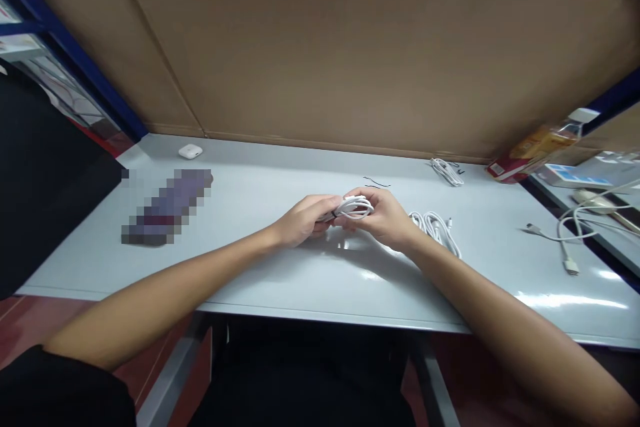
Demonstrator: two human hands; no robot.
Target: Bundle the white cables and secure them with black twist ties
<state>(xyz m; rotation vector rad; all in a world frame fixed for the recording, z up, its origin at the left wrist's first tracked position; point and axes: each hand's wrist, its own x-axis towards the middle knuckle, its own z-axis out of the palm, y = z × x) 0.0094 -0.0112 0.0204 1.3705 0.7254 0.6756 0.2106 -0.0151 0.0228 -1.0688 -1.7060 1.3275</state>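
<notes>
A: Where was the coiled white cable (355, 207)?

B: Held in both hands, over the middle of the surface (280, 174). Its long axis ran left to right, roughly along the back edge, with the fuller loops toward the right.

A: And the hands?

B: The left hand (305, 220) was curled closed around the coil's left end. The right hand (383, 217) gripped it from the other side, wrapped over the loops. Neither had released it.

A: Was anything hidden?

B: Yes. The fingers covered part of the coil, so I couldn't trace the cable's ends. A small dark piece (329, 216) by the left hand was too small to make out.

A: What lay around them?

B: A looser white cable bundle (435, 232) lay just beside the right hand, and a smaller bundle (447, 171) sat by the back edge. A white earbud case (190, 151) lay near the back left corner. An object (167, 207) toward the left edge was too blurred to name.
</notes>
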